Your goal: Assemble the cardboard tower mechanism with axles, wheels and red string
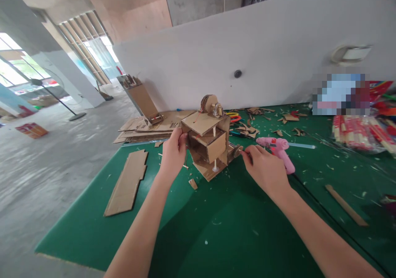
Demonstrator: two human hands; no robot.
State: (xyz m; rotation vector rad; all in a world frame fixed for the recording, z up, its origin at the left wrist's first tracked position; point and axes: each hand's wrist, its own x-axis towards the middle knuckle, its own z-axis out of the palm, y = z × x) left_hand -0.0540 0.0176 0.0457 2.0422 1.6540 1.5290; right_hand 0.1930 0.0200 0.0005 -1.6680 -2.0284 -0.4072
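A small cardboard model (202,123) stands on the green tabletop, with a round cardboard wheel (210,103) on top. Inside its frame sits an open cardboard box (217,148), beside a white upright stick (215,165). My left hand (173,149) is closed on the model's left edge, thumb and fingers pinched together. On the other side, my right hand (265,164) pinches the crank at a small cardboard disc (236,151); its fingertips hide the crank's end. A pink glue gun (280,148) lies just beyond my right hand.
A notched cardboard piece (126,183) lies left, near flat cardboard sheets (145,127) and a tall cardboard holder (142,100). Scraps and orange-handled scissors (233,116) lie behind the model. Packaged sticks (355,133) and a cardboard strip (346,205) are right. A white wall (192,59) rises behind.
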